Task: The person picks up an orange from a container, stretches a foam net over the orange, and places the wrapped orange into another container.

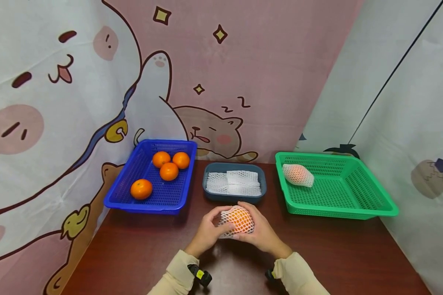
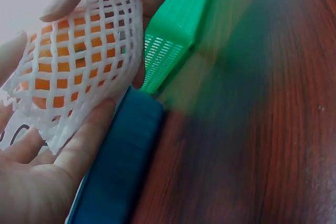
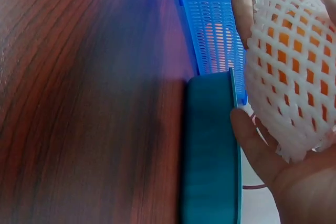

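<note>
Between the two hands, above the table's middle, is an orange in a white foam net sleeve (image 1: 241,221). My left hand (image 1: 211,229) holds it from the left, with the thumb across the front of the net. From the right my right hand (image 1: 261,230) curves round it, fingers over the top and thumb low. Up close in the left wrist view, orange peel shows through the stretched mesh (image 2: 79,56). The net's loose end (image 3: 294,148) lies by the right palm in the right wrist view. Some fingertips are hidden behind the fruit.
A blue basket (image 1: 184,192) at the left holds several bare oranges (image 1: 169,171). Behind the hands, a dark blue-grey tray (image 1: 234,199) contains folded white foam nets (image 1: 243,182). The green basket (image 1: 339,211) at the right has one netted orange (image 1: 298,175) inside.
</note>
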The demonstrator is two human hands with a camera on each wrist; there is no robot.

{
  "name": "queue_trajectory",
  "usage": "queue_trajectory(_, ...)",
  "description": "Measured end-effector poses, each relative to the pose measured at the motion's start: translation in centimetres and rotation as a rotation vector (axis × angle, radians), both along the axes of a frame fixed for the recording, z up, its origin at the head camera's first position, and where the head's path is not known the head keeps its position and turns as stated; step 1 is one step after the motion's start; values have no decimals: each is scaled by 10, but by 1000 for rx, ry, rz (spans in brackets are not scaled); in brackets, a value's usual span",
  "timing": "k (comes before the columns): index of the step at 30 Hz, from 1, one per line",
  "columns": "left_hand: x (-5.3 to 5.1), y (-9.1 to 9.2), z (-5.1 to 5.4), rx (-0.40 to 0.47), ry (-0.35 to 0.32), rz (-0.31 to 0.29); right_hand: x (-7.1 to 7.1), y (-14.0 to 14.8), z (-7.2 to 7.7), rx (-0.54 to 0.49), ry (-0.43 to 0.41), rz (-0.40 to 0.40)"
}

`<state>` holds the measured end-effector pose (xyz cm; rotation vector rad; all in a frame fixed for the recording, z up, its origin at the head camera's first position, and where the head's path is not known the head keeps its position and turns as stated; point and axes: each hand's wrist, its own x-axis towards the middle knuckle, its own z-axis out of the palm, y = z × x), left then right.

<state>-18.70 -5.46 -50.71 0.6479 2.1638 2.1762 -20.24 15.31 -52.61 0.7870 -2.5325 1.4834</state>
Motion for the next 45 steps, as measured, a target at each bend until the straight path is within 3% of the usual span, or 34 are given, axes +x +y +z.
queue_trajectory(4, 5, -3, 13, -48, 36, 2, 4, -3, 5, 1, 23, -7)
queue_trajectory(8, 6, -6, 19, -155, 110, 83, 13, -8, 22, -18, 49, -7)
queue_trajectory(12, -7, -23, 6, -333, 279, 220, 18, -8, 27, -28, 30, -34)
queue_trajectory(15, -17, -43, -8, -469, 469, 327, 19, -8, 24, -26, 22, -57)
queue_trajectory(18, -19, -63, -8, -546, 598, 405, 20, -8, 24, -22, 12, -72)
queue_trajectory(20, -19, -75, -8, -575, 640, 446, 21, -8, 23, -19, 13, -77)
queue_trajectory(23, -21, -91, -8, -619, 665, 496, 19, -7, 17, -19, 24, -73)
queue_trajectory(29, -26, -116, -15, -689, 650, 568, 6, -1, -16, -14, 21, -90)
queue_trajectory(32, -29, -122, -20, -698, 639, 592, 5, 0, -21, -7, 13, -84)
queue_trajectory(40, -33, -128, -23, -750, 637, 600, 22, -6, 15, -47, 26, -42)
queue_trajectory(45, -33, -129, -25, -746, 650, 605, 23, -5, 20, -39, -3, -59)
